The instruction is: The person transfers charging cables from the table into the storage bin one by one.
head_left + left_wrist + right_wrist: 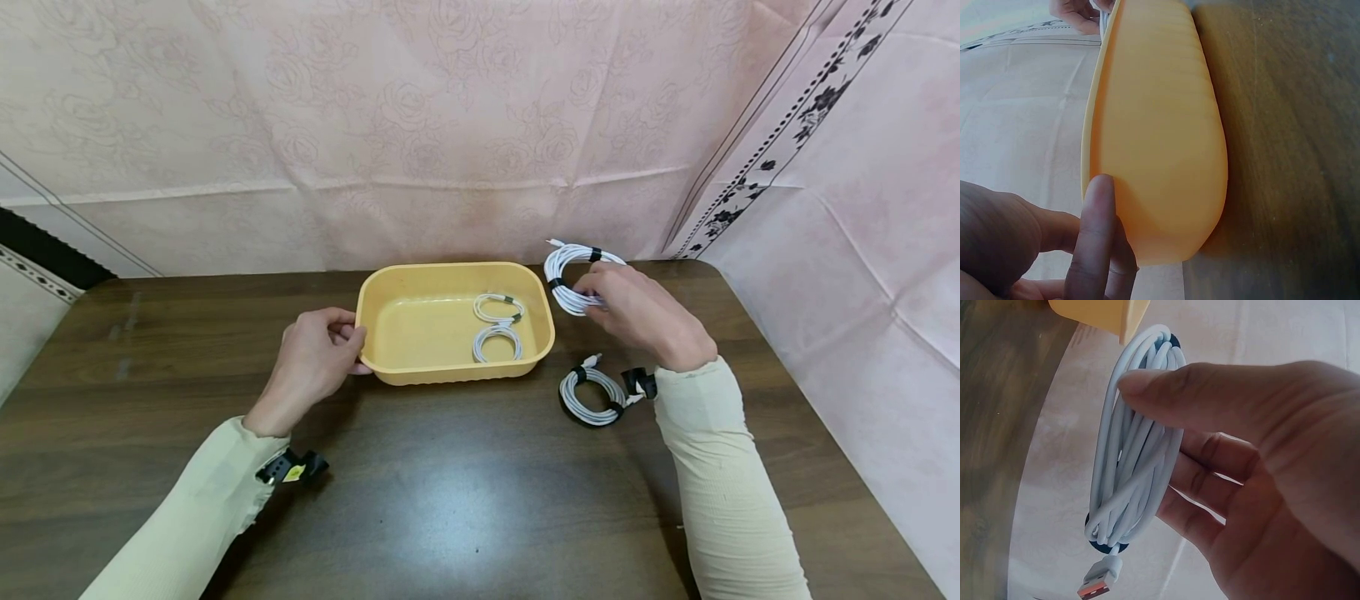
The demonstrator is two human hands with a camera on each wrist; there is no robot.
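A yellow plastic basin [457, 374] stands on the table, and two small coiled white cables [497, 342] lie in its right half. My left hand [313, 354] grips the left end of this basin at the rim; one finger [1094, 219] lies against the outer wall in the left wrist view. Just beyond the basin's right end, my right hand [637, 310] holds a larger coiled white cable [567, 279] bound with black ties. Thumb and fingers pinch that coil in the right wrist view, where its USB plug [1099, 578] hangs below.
Another coiled cable [592, 398], light grey with black ties, rests on the brown wooden table [420, 500] below my right hand. A pale flowered cloth [420, 150] hangs behind the table's far edge, and more cloth [862, 275] lines the right side.
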